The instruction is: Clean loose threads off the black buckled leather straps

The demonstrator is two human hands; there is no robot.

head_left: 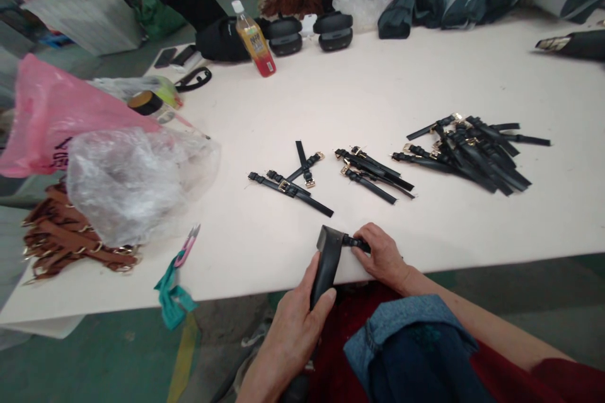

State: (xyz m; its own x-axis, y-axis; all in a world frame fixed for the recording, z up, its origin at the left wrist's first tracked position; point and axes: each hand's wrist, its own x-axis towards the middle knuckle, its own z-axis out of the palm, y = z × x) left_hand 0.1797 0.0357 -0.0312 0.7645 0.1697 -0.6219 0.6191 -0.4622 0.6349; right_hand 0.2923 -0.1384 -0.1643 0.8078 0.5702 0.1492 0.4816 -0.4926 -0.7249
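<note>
My left hand (pixel 295 321) is closed around a black handheld tool (pixel 326 267) with a broad, angular head, held over the table's near edge. What kind of tool it is I cannot make out. Beside it, my right hand (pixel 382 255) pinches a short black strap (pixel 352 241), its end at the right side of the tool's head; whether they touch is unclear. Beyond my hands lie a few loose black buckle straps (pixel 302 197), a small bunch of them (pixel 375 170), and a larger heap (pixel 477 151) farther right, with gold-coloured buckles.
Pink-handled thread snips (pixel 188 245) with teal cloth lie at the near left edge. Brown straps (pixel 66 236) sit under clear plastic (pixel 137 176) beside a pink bag (pixel 61 107). A drink bottle (pixel 255 41), black rounded items (pixel 333 30) and dark rolls (pixel 397 12) line the far edge.
</note>
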